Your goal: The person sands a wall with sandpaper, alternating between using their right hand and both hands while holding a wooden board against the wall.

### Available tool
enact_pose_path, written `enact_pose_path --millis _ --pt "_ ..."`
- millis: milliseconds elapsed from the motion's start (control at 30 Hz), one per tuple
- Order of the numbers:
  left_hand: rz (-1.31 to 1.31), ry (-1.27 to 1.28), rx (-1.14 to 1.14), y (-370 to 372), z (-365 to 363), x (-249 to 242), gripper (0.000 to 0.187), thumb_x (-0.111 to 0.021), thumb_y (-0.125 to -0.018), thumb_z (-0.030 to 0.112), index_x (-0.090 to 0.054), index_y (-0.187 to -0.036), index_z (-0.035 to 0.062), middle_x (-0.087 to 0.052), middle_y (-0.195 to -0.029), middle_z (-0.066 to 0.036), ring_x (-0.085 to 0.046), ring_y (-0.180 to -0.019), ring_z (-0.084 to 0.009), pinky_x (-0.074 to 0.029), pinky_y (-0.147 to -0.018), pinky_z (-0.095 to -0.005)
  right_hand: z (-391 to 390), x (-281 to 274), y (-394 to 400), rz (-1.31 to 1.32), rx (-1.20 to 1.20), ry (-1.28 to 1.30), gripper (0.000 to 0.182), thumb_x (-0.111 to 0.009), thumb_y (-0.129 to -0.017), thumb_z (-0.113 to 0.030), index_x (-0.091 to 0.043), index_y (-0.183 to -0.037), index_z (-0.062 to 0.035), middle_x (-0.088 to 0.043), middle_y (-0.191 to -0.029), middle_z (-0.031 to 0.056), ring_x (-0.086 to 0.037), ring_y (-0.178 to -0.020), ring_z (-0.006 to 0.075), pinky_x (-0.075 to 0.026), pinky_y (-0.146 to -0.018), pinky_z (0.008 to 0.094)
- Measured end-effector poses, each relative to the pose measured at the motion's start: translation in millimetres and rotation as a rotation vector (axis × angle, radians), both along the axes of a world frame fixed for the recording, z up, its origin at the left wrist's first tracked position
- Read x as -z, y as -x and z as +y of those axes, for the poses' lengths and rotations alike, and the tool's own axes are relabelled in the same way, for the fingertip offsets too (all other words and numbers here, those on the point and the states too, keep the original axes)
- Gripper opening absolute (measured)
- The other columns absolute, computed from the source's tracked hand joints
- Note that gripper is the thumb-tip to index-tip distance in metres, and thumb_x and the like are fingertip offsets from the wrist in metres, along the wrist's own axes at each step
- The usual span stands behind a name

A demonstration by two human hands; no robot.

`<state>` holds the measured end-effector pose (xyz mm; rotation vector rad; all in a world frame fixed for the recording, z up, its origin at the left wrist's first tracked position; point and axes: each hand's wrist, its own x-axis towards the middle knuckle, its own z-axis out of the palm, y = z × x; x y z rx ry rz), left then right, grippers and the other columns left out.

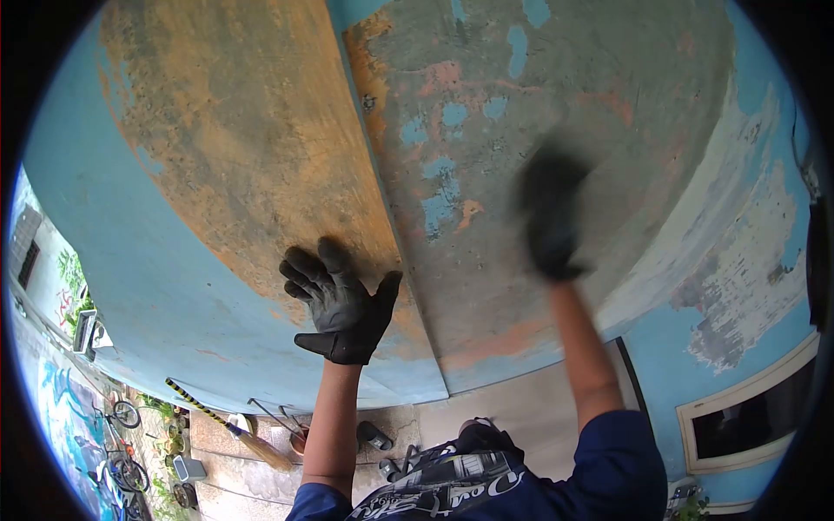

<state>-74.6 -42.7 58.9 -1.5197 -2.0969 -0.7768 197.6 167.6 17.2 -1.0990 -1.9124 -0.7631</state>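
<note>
My left hand point(340, 304), in a black and grey work glove, is held against or very near the wall with its fingers stretched out and nothing in it. Behind it is a wall section with worn orange and grey paint point(243, 113), next to a vertical edge. Right of that edge, my right hand point(553, 217), also in a dark glove, is raised at a bare grey wall section point(625, 148). Motion smears its fingers, so whether it holds anything cannot be made out. Flakes of blue paint point(439, 208) remain on the grey section.
A broom point(261, 447) with a striped handle leans low at the left. Dark shoes point(375, 436) lie on the paving near my feet. Bicycles point(130, 473) and potted plants point(178, 443) stand at the far left. A framed window point(747, 412) is at the lower right.
</note>
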Motion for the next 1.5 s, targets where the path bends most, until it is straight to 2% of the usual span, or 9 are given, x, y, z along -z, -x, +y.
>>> enact_pose_path --millis 167,400,467,667,900,1067,1267,1400,1500 --pt "0.014 -0.037 -0.008 6 8 18 0.116 -0.066 -0.084 0.052 0.013 -0.149 -0.0034 0.015 -0.147 -0.044 0.018 -0.137 -0.0607 0.005 -0.107 -0.0702 90 -130 -138 0.883 -0.251 -0.158 0.041 -0.038 -0.101 -0.01 -0.041 -0.14 0.0001 -0.047 -0.143 0.0132 -0.045 -0.129 0.0226 -0.03 -0.114 0.036" --pt "-0.032 -0.015 -0.04 3 3 16 0.11 -0.066 -0.085 0.051 0.003 -0.152 -0.0023 0.011 -0.152 -0.039 0.013 -0.142 -0.0539 0.001 -0.112 -0.0644 -29 14 24 0.214 -0.917 0.333 0.035 -0.041 -0.097 -0.023 -0.057 -0.124 -0.0066 -0.057 -0.131 0.0152 -0.047 -0.127 0.0251 -0.027 -0.114 0.0477" --pt "0.016 0.004 -0.065 8 3 24 0.116 -0.069 -0.083 0.051 0.009 -0.151 -0.0019 0.013 -0.152 -0.039 0.015 -0.142 -0.0529 0.0 -0.113 -0.0624 2 -57 -43 -0.359 -0.016 -0.004 0.042 -0.039 -0.101 -0.026 -0.046 -0.137 -0.0045 -0.049 -0.141 0.0155 -0.042 -0.133 0.0251 -0.026 -0.116 0.0425" --pt "-0.186 -0.072 -0.107 -39 12 3 0.125 -0.073 -0.078 0.05 0.016 -0.149 -0.0011 0.017 -0.151 -0.039 0.018 -0.142 -0.0501 0.0 -0.113 -0.061 92 -39 -188 1.193 -0.075 -0.1 0.044 -0.039 -0.101 -0.027 -0.045 -0.138 -0.0047 -0.048 -0.142 0.0148 -0.042 -0.133 0.0246 -0.026 -0.116 0.0416" --pt "-0.206 -0.224 -0.258 -75 48 -3 0.121 -0.065 -0.082 0.059 0.017 -0.15 0.0002 0.018 -0.15 -0.04 0.015 -0.142 -0.0511 -0.013 -0.112 -0.0598 62 -45 -124 0.302 -0.591 -0.01 0.046 -0.038 -0.101 -0.03 -0.043 -0.14 -0.0049 -0.046 -0.143 0.014 -0.042 -0.134 0.0239 -0.026 -0.116 0.0406" --pt "-0.056 -0.209 -0.301 -75 52 1 0.121 -0.065 -0.083 0.058 0.019 -0.15 0.002 0.015 -0.15 -0.041 0.015 -0.142 -0.0522 -0.014 -0.111 -0.0596 128 -74 -252 0.966 -0.217 0.088 0.048 -0.038 -0.101 -0.031 -0.041 -0.141 -0.005 -0.046 -0.144 0.0135 -0.041 -0.134 0.0234 -0.027 -0.116 0.0399" --pt "-0.192 -0.144 -0.333 -95 55 -15 0.126 -0.074 -0.077 0.032 0.025 -0.146 -0.0025 0.024 -0.149 -0.039 0.023 -0.14 -0.0505 -0.005 -0.112 -0.0572 98 -30 -197 0.322 -0.674 0.105 0.049 -0.037 -0.102 -0.033 -0.039 -0.142 -0.0052 -0.044 -0.145 0.0128 -0.041 -0.134 0.0229 -0.027 -0.116 0.0391" --pt "-0.084 -0.161 -0.334 -81 50 -2 0.125 -0.07 -0.08 0.051 0.023 -0.149 0.0052 0.018 -0.152 -0.037 0.017 -0.144 -0.0458 -0.009 -0.111 -0.0615 143 -128 -315 0.747 -0.247 0.05 0.051 -0.037 -0.102 -0.034 -0.038 -0.143 -0.0053 -0.044 -0.145 0.0123 -0.04 -0.134 0.0225 -0.027 -0.116 0.0385" --pt "-0.121 -0.135 -0.354 -78 56 -3 0.127 -0.074 -0.079 0.046 0.023 -0.149 0.0046 0.017 -0.151 -0.038 0.017 -0.144 -0.0471 -0.009 -0.112 -0.0603 136 -83 -233 0.705 -0.545 0.046 0.052 -0.037 -0.102 -0.035 -0.037 -0.144 -0.0053 -0.043 -0.146 0.0119 -0.04 -0.134 0.0222 -0.027 -0.116 0.0381"
